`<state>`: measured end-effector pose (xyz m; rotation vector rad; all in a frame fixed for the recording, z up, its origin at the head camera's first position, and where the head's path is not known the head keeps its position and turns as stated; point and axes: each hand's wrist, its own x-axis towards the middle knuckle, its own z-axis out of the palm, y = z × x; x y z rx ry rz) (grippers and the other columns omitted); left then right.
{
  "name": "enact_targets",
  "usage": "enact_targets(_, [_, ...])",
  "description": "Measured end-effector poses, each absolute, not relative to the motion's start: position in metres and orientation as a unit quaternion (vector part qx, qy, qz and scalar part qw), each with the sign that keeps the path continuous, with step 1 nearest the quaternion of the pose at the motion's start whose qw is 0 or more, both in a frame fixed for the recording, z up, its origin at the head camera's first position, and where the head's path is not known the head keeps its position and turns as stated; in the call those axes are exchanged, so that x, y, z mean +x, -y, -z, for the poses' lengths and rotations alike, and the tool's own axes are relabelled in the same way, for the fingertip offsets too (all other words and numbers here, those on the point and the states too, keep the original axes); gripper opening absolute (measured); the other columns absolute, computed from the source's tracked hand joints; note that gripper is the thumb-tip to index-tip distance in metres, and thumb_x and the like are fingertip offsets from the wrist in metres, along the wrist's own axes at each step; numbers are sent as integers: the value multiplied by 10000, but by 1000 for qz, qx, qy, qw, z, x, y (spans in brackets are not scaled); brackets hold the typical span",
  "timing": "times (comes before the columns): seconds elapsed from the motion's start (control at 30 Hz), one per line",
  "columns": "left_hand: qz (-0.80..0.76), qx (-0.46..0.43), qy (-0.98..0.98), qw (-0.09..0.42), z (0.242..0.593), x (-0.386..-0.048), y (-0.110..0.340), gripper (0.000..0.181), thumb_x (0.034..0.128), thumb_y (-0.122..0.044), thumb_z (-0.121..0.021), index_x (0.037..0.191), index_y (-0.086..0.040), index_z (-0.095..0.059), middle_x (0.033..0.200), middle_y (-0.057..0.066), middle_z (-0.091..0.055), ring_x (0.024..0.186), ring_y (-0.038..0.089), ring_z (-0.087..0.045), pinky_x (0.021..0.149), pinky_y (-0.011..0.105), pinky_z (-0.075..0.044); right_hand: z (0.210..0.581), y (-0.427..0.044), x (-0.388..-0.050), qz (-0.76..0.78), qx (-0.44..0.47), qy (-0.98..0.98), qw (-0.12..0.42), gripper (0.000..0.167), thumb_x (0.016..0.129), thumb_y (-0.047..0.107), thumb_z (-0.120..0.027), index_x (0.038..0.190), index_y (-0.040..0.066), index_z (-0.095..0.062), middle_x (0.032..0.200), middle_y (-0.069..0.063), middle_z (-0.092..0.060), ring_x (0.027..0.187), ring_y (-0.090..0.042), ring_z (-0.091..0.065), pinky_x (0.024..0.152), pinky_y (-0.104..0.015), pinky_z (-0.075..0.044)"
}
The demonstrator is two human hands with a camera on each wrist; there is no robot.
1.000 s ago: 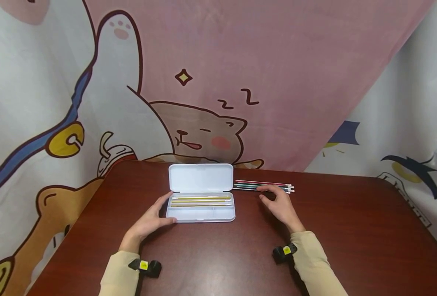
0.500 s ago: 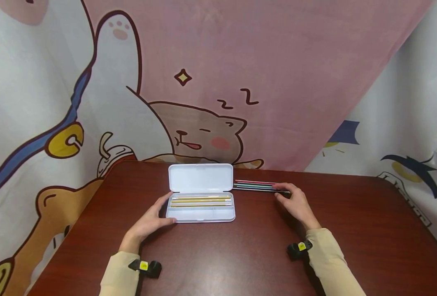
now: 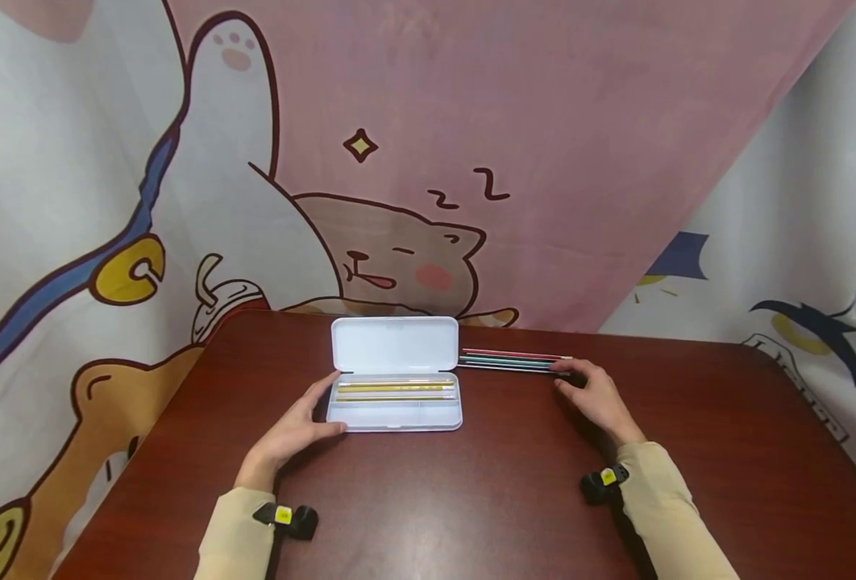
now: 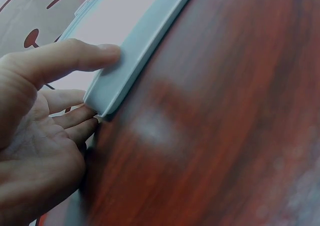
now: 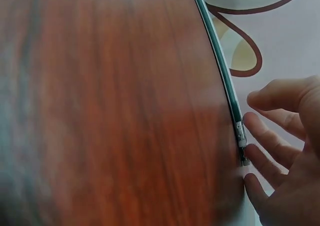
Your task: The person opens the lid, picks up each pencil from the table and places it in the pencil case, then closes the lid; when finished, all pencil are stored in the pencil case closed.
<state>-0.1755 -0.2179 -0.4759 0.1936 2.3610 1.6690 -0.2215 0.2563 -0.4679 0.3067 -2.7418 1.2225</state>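
Observation:
A white pencil case (image 3: 396, 417) lies with its lid up on the table, several yellow pencils (image 3: 395, 388) in its rear compartment. My left hand (image 3: 290, 431) holds the case's left end, thumb at the front corner and fingers at the side; the left wrist view shows the thumb on the case's front wall (image 4: 127, 68). To the right of the case, several red, green and dark pencils (image 3: 511, 360) lie side by side. My right hand (image 3: 598, 403) is at their eraser ends, fingers loosely bent and spread, fingertips beside a green pencil's ferrule (image 5: 240, 134); contact is hard to tell.
The dark red-brown wooden table (image 3: 428, 499) reaches back to a cartoon-print cloth (image 3: 544, 161) hanging behind and at both sides. Each wrist bears a small black camera, such as the left one (image 3: 301, 522). The raised lid (image 3: 395, 344) stands at the back of the case.
My right hand has slid rightward along the loose pencils to their eraser ends. The left hand has kept its place on the case. The head view has shifted slightly.

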Motion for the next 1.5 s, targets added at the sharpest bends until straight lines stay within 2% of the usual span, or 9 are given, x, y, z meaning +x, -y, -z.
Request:
enact_targets(0.17, [-572, 66, -808, 124, 475, -175, 219, 901, 788, -96, -775, 1523, -108, -254, 1529, 186, -233, 1352, 348, -215, 1102, 585, -71, 469, -261, -224, -399, 103, 910, 45, 251, 883, -8, -649, 1134, -25, -649, 1171, -252, -587, 1117, -415, -507, 944, -563, -371])
enact_targets(0.37, [-575, 65, -807, 117, 473, -176, 219, 900, 787, -80, -776, 1522, -110, -259, 1514, 182, -259, 1319, 346, -256, 1100, 576, -95, 470, -263, -228, -393, 107, 912, 35, 249, 875, -8, -661, 1124, -22, -652, 1159, -258, -585, 1070, -402, -517, 902, -538, -391])
enact_targets(0.57, [-571, 63, -810, 116, 471, -176, 219, 900, 788, -86, -775, 1523, -117, -257, 1520, 177, -253, 1331, 341, -244, 1103, 584, -86, 470, -262, -230, -393, 113, 912, 42, 235, 858, -15, -674, 1093, -20, -671, 1092, -212, -615, 956, -336, -534, 828, -464, -409])
enact_targets(0.73, [-569, 61, -812, 115, 472, -176, 220, 901, 788, -95, -778, 1524, -124, -258, 1522, 178, -253, 1339, 341, -241, 1102, 586, -86, 470, -260, -229, -388, 119, 913, 35, 192, 866, -17, -665, 1056, -2, -684, 931, -115, -630, 811, -244, -528, 725, -363, -423])
enact_targets(0.83, [-571, 61, -810, 116, 473, -175, 219, 902, 788, -91, -778, 1524, -119, -257, 1522, 183, -251, 1338, 345, -240, 1103, 583, -85, 469, -260, -227, -380, 120, 917, 30, 156, 868, -11, -669, 1018, 19, -697, 921, -90, -634, 774, -216, -515, 697, -348, -418])
enact_targets(1.13, [-579, 62, -804, 123, 475, -176, 219, 902, 789, -75, -773, 1526, -112, -254, 1535, 188, -222, 1363, 348, -200, 1103, 586, -66, 468, -264, -220, -378, 131, 915, 45, 131, 850, -8, -690, 969, 40, -720, 985, -111, -650, 834, -229, -528, 734, -363, -419])
enact_targets(1.5, [-579, 63, -803, 126, 474, -176, 218, 907, 786, -74, -773, 1527, -108, -250, 1542, 188, -212, 1381, 346, -179, 1106, 581, -62, 462, -269, -207, -392, 140, 907, 68, 149, 845, -16, -688, 981, 36, -720, 992, -109, -656, 819, -177, -519, 693, -264, -404])
